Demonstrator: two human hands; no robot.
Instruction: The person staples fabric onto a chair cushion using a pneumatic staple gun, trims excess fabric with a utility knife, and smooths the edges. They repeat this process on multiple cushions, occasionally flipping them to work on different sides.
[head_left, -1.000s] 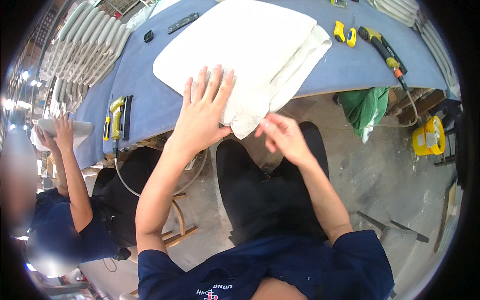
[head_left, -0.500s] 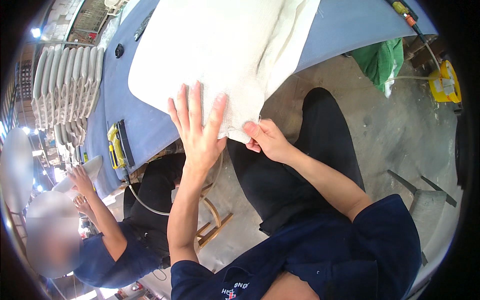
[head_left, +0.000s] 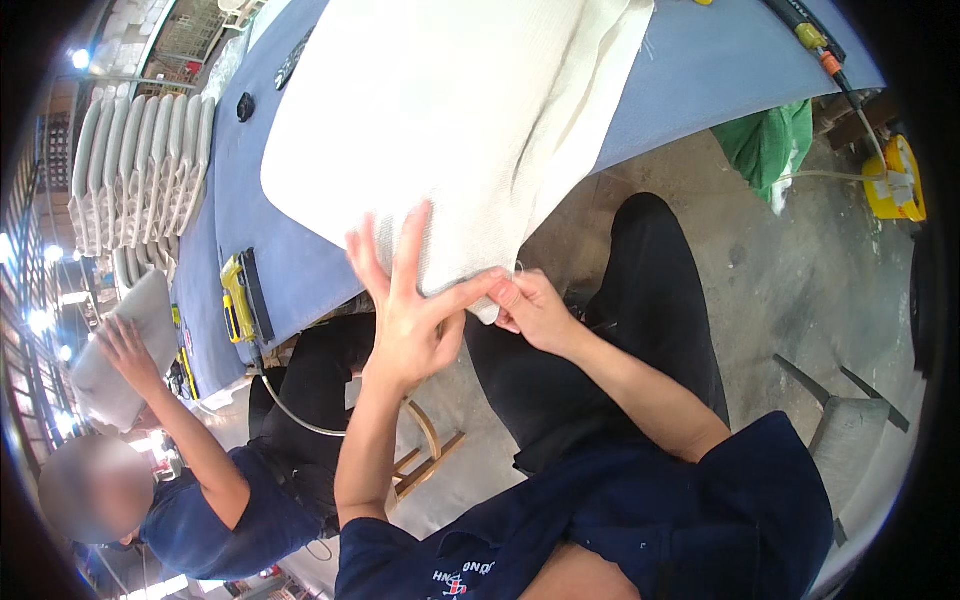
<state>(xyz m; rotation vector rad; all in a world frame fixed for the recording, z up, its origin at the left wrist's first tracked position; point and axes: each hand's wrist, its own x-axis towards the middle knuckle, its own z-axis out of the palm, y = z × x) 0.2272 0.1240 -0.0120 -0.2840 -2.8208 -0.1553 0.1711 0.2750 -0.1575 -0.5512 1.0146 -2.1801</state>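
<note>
A cream woven fabric cover (head_left: 470, 225) lies over a broad white panel (head_left: 340, 150) that reaches past the table edge toward me. My right hand (head_left: 540, 312) pinches the fabric's near corner between thumb and fingers. My left hand (head_left: 415, 325) is spread over the near edge of the fabric. One of its fingers stretches across to the right thumb at the corner, while two others point away from me. Its thumb is bent low beside the edge. Past the corner, a loose fold of the fabric runs along the right side.
On the blue-covered table (head_left: 680, 100) lie a yellow-black staple gun (head_left: 240, 300) with a hose and a black round object (head_left: 245, 107). At left a co-worker (head_left: 230, 500) handles a grey cushion (head_left: 130, 350) near stacked cushions (head_left: 140, 175). A yellow bucket (head_left: 895, 185) stands right.
My left hand has turned, its finger now reaching to my right thumb. The fabric corner and right hand sit slightly lower. The co-worker has raised the grey cushion.
</note>
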